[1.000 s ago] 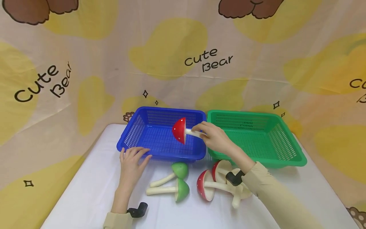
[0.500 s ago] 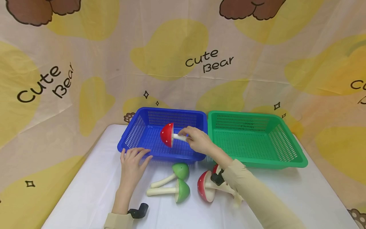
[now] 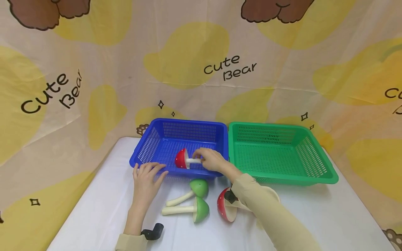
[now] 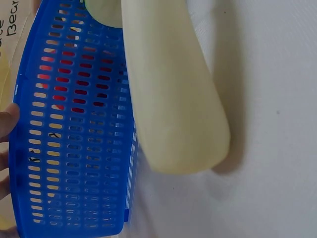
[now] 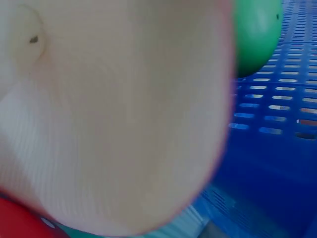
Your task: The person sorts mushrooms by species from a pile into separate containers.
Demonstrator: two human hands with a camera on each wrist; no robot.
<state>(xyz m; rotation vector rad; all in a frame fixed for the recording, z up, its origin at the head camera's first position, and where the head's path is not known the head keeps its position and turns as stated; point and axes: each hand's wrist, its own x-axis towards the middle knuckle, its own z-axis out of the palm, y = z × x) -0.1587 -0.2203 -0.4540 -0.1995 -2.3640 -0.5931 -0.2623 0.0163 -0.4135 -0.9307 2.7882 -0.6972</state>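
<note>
The bare left hand (image 3: pixel 146 182) rests loosely spread at left; the bare right hand (image 3: pixel 212 160) pinches, its beige-sleeved arm (image 3: pixel 270 212) slanting from near right.

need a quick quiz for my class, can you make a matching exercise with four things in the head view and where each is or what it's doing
1. left hand
2. right hand
3. green basket
4. green mushrooms

A. lying in front of the blue basket
B. touching the blue basket's near rim
C. standing just right of the blue basket
D. holding a red mushroom by its stem

Pairs: 1-B, 2-D, 3-C, 4-A
</note>
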